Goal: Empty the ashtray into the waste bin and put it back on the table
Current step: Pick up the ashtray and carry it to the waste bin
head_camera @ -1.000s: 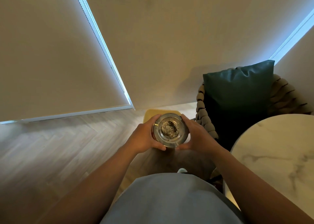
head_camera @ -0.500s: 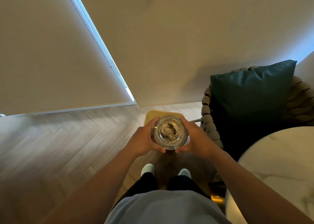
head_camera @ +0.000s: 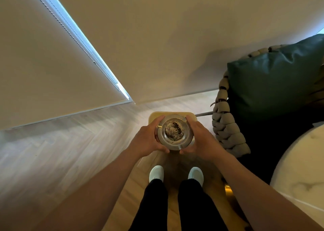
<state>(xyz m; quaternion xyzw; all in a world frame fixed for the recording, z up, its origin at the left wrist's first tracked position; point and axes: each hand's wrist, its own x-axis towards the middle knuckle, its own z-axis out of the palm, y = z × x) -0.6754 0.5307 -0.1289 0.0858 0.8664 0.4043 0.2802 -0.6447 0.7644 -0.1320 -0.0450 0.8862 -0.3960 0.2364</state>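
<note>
A round metal ashtray point(head_camera: 182, 142) with a heap of grey-brown ash in its bowl is held level in front of me. My left hand point(head_camera: 148, 141) grips its left rim and my right hand point(head_camera: 201, 141) grips its right rim. Directly beneath the ashtray stands a pale yellow waste bin point(head_camera: 153, 115) on the floor; only its far rim and corners show past my hands. The round white marble table point(head_camera: 301, 169) lies at the lower right.
A woven rope chair point(head_camera: 226, 127) with a dark green cushion point(head_camera: 273, 83) stands close on the right, between the bin and the table. Pale blinds cover the wall and window ahead. My white shoes point(head_camera: 156, 173) stand on the herringbone wood floor just behind the bin.
My view has tilted down and drifted left: my legs and shoes have come into sight, and chair and table slid rightward. The ashtray stays level over the bin in both hands.
</note>
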